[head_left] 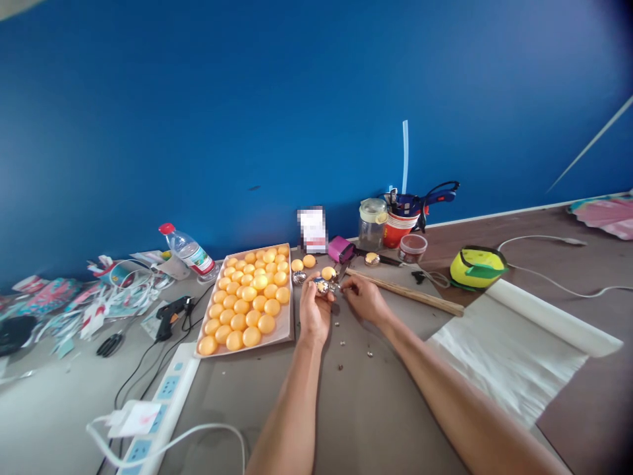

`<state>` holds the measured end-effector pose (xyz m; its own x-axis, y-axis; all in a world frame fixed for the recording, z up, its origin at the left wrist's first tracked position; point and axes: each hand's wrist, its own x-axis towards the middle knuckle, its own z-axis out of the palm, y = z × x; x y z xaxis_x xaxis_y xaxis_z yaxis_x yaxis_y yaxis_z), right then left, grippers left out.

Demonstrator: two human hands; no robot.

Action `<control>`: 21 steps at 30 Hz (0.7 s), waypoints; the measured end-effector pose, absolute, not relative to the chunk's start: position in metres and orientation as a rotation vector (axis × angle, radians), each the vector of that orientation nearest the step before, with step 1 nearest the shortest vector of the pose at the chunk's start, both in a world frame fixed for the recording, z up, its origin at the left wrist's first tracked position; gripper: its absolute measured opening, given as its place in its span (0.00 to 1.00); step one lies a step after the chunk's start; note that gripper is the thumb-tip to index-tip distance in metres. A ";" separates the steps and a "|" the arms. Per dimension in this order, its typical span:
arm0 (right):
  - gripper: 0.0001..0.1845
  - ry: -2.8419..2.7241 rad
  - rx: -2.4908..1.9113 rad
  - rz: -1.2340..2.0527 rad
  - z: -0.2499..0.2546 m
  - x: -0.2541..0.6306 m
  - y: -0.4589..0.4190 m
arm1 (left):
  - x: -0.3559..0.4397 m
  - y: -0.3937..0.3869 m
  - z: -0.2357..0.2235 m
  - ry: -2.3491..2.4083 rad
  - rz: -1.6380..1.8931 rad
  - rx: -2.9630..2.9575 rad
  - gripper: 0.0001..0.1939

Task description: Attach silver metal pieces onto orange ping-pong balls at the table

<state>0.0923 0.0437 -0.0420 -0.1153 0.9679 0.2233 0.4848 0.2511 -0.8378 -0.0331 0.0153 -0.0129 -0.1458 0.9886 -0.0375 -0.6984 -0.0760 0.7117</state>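
Note:
My left hand (314, 320) is closed around a shiny silver-covered ball (322, 285), held just above the table. Close to its right, my right hand (366, 300) has its fingertips pinched together; whatever is in them is too small to make out. Behind the held ball lies a partly silvered orange ball (328, 272). Another silvery ball (299, 278) rests to the left of my left fingers, and plain orange balls (309, 260) sit beyond it. Small shiny bits (343, 343) are scattered on the table below my hands.
Left stands a shallow box (291, 310) of orange balls, with a power strip (185, 369), glue gun (172, 315) and bottle (190, 251) beyond. Right are a wooden stick (420, 295), white sheet roll (548, 320), jar (372, 227), red cup (398, 231) and yellow-green pouch (475, 267).

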 end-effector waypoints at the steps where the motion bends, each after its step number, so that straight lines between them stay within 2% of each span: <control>1: 0.09 -1.797 -1.334 0.706 -0.041 0.092 0.042 | -0.033 0.015 -0.013 0.698 1.596 0.558 0.14; 5: 0.11 -1.981 -1.331 0.386 -0.032 0.096 0.038 | -0.035 0.016 -0.014 0.660 1.557 0.519 0.16; 9: 0.15 -1.847 -1.696 0.033 -0.024 0.116 0.038 | -0.038 0.019 -0.015 0.584 1.517 0.436 0.14; 11: 0.16 -1.820 -1.881 -0.010 -0.024 0.127 0.039 | -0.039 0.020 -0.014 0.552 1.479 0.401 0.13; 14: 0.12 -1.873 -2.067 0.056 -0.030 0.134 0.042 | -0.040 0.019 -0.011 0.511 1.436 0.355 0.14; 21: 0.11 -1.904 -2.053 -0.080 -0.037 0.135 0.044 | -0.038 0.016 -0.008 0.442 1.400 0.271 0.20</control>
<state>0.1354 0.0442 -0.0366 0.1010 0.9583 0.2673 0.9773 -0.0453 -0.2069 -0.0383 0.0158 -0.0083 0.1084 0.9845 -0.1378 -0.8852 0.1587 0.4372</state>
